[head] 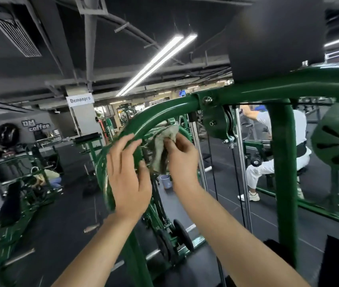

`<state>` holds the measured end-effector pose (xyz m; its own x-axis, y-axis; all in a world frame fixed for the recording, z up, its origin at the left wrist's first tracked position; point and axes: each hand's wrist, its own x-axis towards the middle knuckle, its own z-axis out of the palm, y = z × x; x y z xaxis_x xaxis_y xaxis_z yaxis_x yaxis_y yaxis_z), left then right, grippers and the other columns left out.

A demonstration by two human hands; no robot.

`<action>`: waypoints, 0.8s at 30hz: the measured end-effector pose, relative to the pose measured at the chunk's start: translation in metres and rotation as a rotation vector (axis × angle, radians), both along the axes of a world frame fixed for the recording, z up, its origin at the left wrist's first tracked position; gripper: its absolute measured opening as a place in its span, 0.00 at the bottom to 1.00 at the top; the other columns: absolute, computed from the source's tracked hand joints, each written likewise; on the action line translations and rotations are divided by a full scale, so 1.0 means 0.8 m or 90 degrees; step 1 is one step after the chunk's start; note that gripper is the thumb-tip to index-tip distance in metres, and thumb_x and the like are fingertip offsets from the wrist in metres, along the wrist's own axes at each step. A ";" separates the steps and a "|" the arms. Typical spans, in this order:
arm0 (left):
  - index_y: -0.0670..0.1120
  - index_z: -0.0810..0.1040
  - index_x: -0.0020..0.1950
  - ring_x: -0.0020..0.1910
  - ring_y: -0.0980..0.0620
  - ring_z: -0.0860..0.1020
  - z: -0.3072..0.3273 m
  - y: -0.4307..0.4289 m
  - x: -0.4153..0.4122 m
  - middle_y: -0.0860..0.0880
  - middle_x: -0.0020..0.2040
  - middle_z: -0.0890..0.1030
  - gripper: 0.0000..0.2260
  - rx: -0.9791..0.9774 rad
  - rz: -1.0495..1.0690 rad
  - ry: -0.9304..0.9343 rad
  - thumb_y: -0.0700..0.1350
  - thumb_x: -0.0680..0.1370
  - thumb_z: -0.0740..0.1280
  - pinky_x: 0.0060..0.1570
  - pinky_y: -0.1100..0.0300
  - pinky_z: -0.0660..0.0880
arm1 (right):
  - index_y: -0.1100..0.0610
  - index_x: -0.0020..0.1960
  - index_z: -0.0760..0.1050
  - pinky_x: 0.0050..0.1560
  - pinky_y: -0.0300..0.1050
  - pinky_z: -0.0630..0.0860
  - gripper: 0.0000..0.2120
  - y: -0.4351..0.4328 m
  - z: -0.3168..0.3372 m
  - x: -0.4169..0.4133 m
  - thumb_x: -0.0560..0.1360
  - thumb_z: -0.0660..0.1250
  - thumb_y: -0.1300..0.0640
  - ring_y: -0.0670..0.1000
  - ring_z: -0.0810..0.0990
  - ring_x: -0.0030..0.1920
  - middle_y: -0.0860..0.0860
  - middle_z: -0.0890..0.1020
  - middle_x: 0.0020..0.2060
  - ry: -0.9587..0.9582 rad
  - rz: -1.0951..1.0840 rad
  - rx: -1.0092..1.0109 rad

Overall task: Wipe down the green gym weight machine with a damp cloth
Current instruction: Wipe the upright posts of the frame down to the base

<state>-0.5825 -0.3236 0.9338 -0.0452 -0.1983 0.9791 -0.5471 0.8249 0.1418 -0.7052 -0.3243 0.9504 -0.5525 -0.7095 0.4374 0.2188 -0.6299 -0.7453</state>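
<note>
The curved green tube [143, 123] of the weight machine runs in an arc from low on the left, behind the left hand [128, 175], up and rightward to the bolted joint [206, 99] near the top middle. Its long axis at the hands runs steeply up and to the right.

The left hand lies against the lower stretch of the arc, its fingers [123, 146] nearly straight and slightly spread, laid flat over the tube and holding nothing.

Just to its right, the right hand [182, 160] pinches the damp cloth [161, 146], its fingers [182, 141] curled onto a bunched fold. The cloth hangs just under and inside the curve, apparently touching the tube's underside. The right hand is the nearer to the stretch rising toward the joint, so the wipe would likely run up and right along the tube.
</note>
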 end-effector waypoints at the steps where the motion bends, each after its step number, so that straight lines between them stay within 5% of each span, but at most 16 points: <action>1: 0.40 0.76 0.70 0.74 0.49 0.68 -0.016 0.005 -0.008 0.46 0.72 0.72 0.22 -0.001 -0.012 -0.011 0.32 0.76 0.64 0.76 0.55 0.61 | 0.58 0.58 0.83 0.60 0.52 0.81 0.10 0.004 -0.013 -0.016 0.81 0.65 0.64 0.51 0.86 0.54 0.52 0.87 0.50 -0.011 -0.074 -0.025; 5: 0.42 0.76 0.70 0.73 0.54 0.67 -0.052 -0.005 -0.037 0.49 0.71 0.72 0.23 0.107 -0.063 -0.039 0.29 0.75 0.65 0.75 0.61 0.60 | 0.57 0.72 0.77 0.60 0.35 0.77 0.17 0.008 -0.057 -0.072 0.83 0.67 0.57 0.38 0.82 0.56 0.45 0.84 0.57 0.090 -0.356 -0.009; 9: 0.47 0.75 0.69 0.70 0.56 0.69 -0.056 -0.024 -0.064 0.55 0.67 0.73 0.23 0.246 -0.095 -0.104 0.32 0.76 0.67 0.71 0.58 0.67 | 0.57 0.71 0.76 0.48 0.27 0.70 0.17 -0.019 -0.053 -0.101 0.84 0.66 0.55 0.39 0.78 0.47 0.43 0.81 0.51 0.233 -0.476 0.002; 14: 0.49 0.79 0.62 0.65 0.58 0.73 -0.058 -0.040 -0.076 0.57 0.63 0.75 0.18 0.282 -0.122 -0.141 0.33 0.76 0.68 0.62 0.62 0.70 | 0.54 0.57 0.81 0.37 0.47 0.82 0.13 -0.080 0.000 -0.102 0.81 0.65 0.47 0.48 0.84 0.40 0.47 0.86 0.43 0.343 -0.553 0.041; 17: 0.48 0.81 0.59 0.64 0.60 0.74 -0.068 -0.050 -0.075 0.57 0.61 0.75 0.15 0.306 -0.144 -0.126 0.32 0.76 0.67 0.60 0.69 0.69 | 0.55 0.57 0.80 0.39 0.51 0.84 0.09 -0.091 0.009 -0.114 0.78 0.70 0.55 0.53 0.87 0.41 0.50 0.87 0.42 0.350 -0.570 0.096; 21: 0.49 0.82 0.55 0.63 0.62 0.73 -0.097 -0.062 -0.082 0.58 0.59 0.75 0.14 0.356 -0.133 -0.098 0.32 0.77 0.67 0.59 0.75 0.66 | 0.59 0.52 0.74 0.34 0.48 0.72 0.08 -0.103 -0.062 -0.122 0.80 0.68 0.55 0.60 0.84 0.41 0.56 0.85 0.41 0.442 -0.469 0.242; 24: 0.54 0.79 0.57 0.64 0.69 0.69 -0.121 -0.064 -0.086 0.65 0.60 0.72 0.13 0.439 -0.114 -0.123 0.36 0.79 0.66 0.60 0.78 0.60 | 0.59 0.48 0.71 0.32 0.49 0.66 0.09 -0.109 -0.112 -0.121 0.81 0.66 0.54 0.63 0.81 0.37 0.57 0.83 0.37 0.430 -0.437 0.226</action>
<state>-0.6513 -0.3752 0.8370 -0.2936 -0.7390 0.6064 -0.4803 0.6625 0.5749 -0.8023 -0.4114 0.8610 -0.6044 -0.4818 0.6344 -0.6398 -0.1809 -0.7470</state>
